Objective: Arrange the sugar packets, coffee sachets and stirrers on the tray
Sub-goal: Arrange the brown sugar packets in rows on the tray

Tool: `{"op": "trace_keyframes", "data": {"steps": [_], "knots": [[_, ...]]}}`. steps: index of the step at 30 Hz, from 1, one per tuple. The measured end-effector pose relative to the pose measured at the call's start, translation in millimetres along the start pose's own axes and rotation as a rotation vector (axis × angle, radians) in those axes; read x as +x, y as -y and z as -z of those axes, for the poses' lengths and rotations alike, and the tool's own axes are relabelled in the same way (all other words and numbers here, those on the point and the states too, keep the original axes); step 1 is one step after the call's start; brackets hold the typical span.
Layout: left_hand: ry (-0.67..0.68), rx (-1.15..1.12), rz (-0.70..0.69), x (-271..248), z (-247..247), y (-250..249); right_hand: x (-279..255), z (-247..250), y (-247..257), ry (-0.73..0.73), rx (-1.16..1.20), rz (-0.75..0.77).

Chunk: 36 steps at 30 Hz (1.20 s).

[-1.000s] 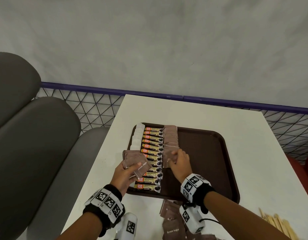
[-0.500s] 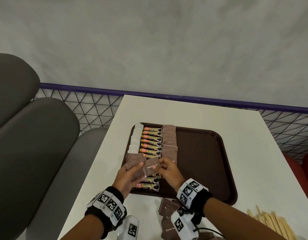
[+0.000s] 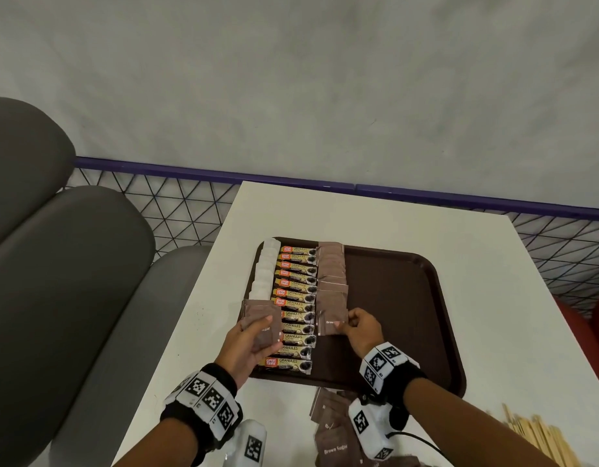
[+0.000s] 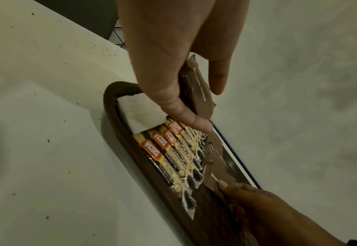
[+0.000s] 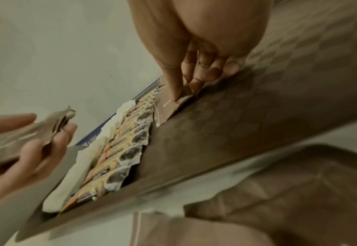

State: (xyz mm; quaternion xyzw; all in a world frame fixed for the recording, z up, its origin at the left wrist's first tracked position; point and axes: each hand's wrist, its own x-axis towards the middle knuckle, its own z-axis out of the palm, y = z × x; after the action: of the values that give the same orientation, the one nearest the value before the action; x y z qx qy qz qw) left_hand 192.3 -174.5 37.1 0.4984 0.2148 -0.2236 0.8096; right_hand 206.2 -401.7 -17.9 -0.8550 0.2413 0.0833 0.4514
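Observation:
A dark brown tray [image 3: 409, 298] lies on the white table [image 3: 493, 298]. On its left side run a column of white sugar packets [image 3: 266, 271], a column of coffee sachets [image 3: 296, 298] and a column of brown sugar packets [image 3: 332, 281]. My left hand [image 3: 254, 335] holds a stack of brown sugar packets [image 3: 259, 316] [image 4: 196, 86] over the tray's left edge. My right hand [image 3: 357, 326] pinches one brown sugar packet [image 3: 330, 321] [image 5: 169, 108] at the near end of the brown column. Wooden stirrers [image 3: 541, 436] lie on the table at the near right.
More loose brown sugar packets [image 3: 332, 429] lie on the table in front of the tray. Grey seat cushions [image 3: 55, 264] stand to the left. A purple-topped wire fence [image 3: 190, 203] runs behind the table. The tray's right half [image 3: 392, 315] holds nothing.
My right hand took one brown packet from the left hand's stack and carried it right to the near end of the brown column. The left hand stayed in place with its stack.

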Motion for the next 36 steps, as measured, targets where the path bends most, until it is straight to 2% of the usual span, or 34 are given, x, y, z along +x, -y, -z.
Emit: {"op": "trace_keyframes", "data": {"steps": [4,10,16,21,28,36], "knots": [[0.038,-0.039,0.035,3,0,-2,2,-3,2,-0.050,-0.147,0.005],[0.066,-0.039,0.052,4,1,-1,2,-1,6,-0.054,-0.207,0.014],[0.053,0.018,0.047,2,-3,-3,-3,3,7,-0.092,-0.168,0.085],[0.021,0.133,-0.026,-4,-5,-5,-7,5,12,-0.102,-0.075,0.157],[0.023,0.151,-0.090,-11,-6,-5,-20,-8,35,0.053,0.219,0.248],[0.066,0.128,-0.109,-16,-10,2,-45,-19,54,0.386,0.338,0.334]]}}
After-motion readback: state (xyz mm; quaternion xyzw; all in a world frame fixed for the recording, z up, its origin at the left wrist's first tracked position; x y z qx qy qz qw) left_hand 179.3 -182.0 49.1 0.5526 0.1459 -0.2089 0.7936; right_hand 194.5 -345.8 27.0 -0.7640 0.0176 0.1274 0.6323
